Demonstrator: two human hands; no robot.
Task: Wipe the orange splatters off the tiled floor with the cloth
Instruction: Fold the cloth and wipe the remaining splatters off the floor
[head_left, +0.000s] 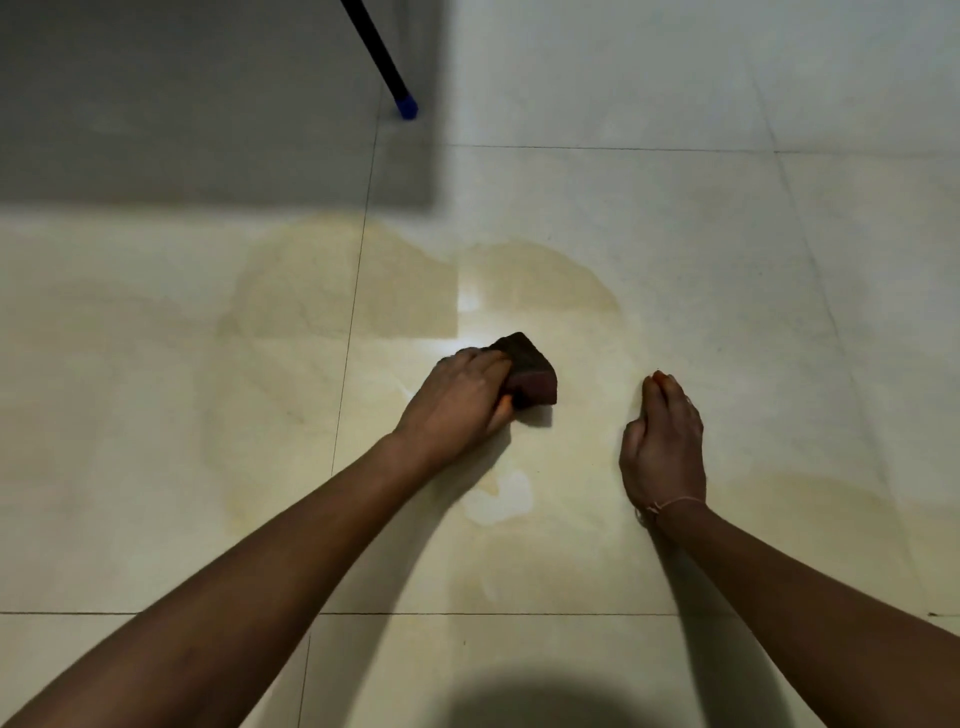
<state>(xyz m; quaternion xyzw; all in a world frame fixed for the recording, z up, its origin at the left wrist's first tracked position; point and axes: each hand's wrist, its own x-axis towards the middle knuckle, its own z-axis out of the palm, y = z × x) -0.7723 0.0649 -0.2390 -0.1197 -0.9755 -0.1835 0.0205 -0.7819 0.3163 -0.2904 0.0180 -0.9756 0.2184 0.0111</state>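
The wiping is under way. The left hand (462, 395) presses a folded dark maroon cloth (530, 371) flat against the tiled floor (779, 260), its fingers (485, 364) curled over the near end of the cloth and gripping it. The cloth sits near the middle of a large tile, just ahead of a bright glare spot. The right hand (662, 441) rests on its edge on the floor, apart from the cloth, fingers loosely gathered and holding nothing; it looks like a brace.

No sharp orange drops show. What remains is a thin yellowish-orange film (311, 291) smeared in broad arcs beyond the cloth, across the grout line to its left, and on the near right. A paler patch (501, 499) lies beside the left forearm.

The next move likely calls for firm strokes out over those tinted arcs, perhaps with a clean face of the cloth turned down, so the film lifts rather than spreads.

A black pole with a blue tip (405, 104) stands at the far edge.
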